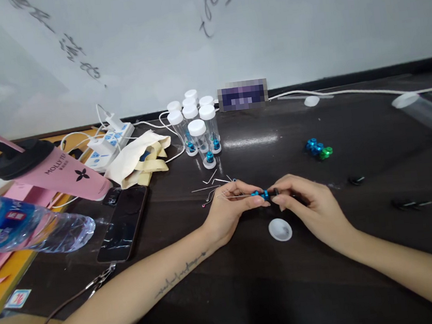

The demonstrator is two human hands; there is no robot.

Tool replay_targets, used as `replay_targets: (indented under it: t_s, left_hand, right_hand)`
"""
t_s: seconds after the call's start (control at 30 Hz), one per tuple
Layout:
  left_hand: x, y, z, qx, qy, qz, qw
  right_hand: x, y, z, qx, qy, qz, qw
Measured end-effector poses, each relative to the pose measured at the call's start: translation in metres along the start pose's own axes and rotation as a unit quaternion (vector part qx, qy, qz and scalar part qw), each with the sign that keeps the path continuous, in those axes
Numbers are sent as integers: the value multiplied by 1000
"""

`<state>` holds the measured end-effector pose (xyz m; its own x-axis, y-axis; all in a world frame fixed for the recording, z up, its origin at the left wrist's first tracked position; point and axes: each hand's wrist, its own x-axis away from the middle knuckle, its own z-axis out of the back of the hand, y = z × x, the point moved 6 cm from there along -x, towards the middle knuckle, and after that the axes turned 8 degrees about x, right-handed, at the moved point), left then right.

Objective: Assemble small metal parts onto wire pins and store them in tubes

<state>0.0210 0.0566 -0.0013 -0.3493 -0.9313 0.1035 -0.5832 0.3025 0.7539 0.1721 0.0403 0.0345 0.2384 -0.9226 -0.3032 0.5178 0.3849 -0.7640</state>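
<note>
My left hand (227, 207) pinches a small blue metal part (259, 195) between thumb and fingers. A thin wire (239, 196) runs from it back across the left palm. At the part's right end, my right hand (314, 203) grips a small black piece (275, 192), its thumb and fingertips closed round it. The two pieces sit in line and seem to touch; the fingers partly hide where they meet. Just below the hands lies a round white cap (280, 230). Several thin bent metal wires (210, 177) are scattered behind my left hand.
Several clear tubes (199, 144) with white lids stand at the back, blue parts inside. Blue and green metal parts (319, 148) and black pieces (411, 204) lie to the right. On the left are a phone (123, 224), a plastic bottle (68, 231), a pink cup (64, 171) and a power strip (121, 136).
</note>
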Motion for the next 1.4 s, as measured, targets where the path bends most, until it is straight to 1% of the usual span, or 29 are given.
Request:
replay_targets:
  t_s: [0.17, 0.23, 0.37, 0.43, 0.6, 0.83, 1.03, 1.23, 1.4]
  left_hand:
    - [-1, 1, 0, 2, 5, -5, 1000]
    - [0, 1, -1, 3, 5, -3, 1000]
    - [0, 1, -1, -2, 7, 6, 1000]
    - [0, 1, -1, -2, 7, 5, 1000]
    - [0, 0, 2, -3, 18, 0, 1000]
    - [0, 0, 1, -4, 13, 7, 1000]
    - [0, 0, 3, -14, 21, 3, 1000]
    - [0, -1, 1, -13, 4, 4, 1000]
    - [1, -1, 0, -22, 2, 8, 1000]
  right_hand:
    - [1, 0, 1, -18, 27, 27, 999]
    - [1, 1, 1, -14, 23, 17, 999]
    - [1, 4, -1, -2, -3, -15, 1000]
    - [1, 4, -2, 1, -4, -13, 1000]
    - [2, 1, 0, -4, 23, 17, 1000]
    - [1, 5, -1, 0, 1, -17, 1000]
    - [2, 1, 1, -11, 27, 15, 999]
    - [-1, 5, -3, -12, -12, -29, 999]
    - [-1, 3, -3, -13, -29, -32, 999]
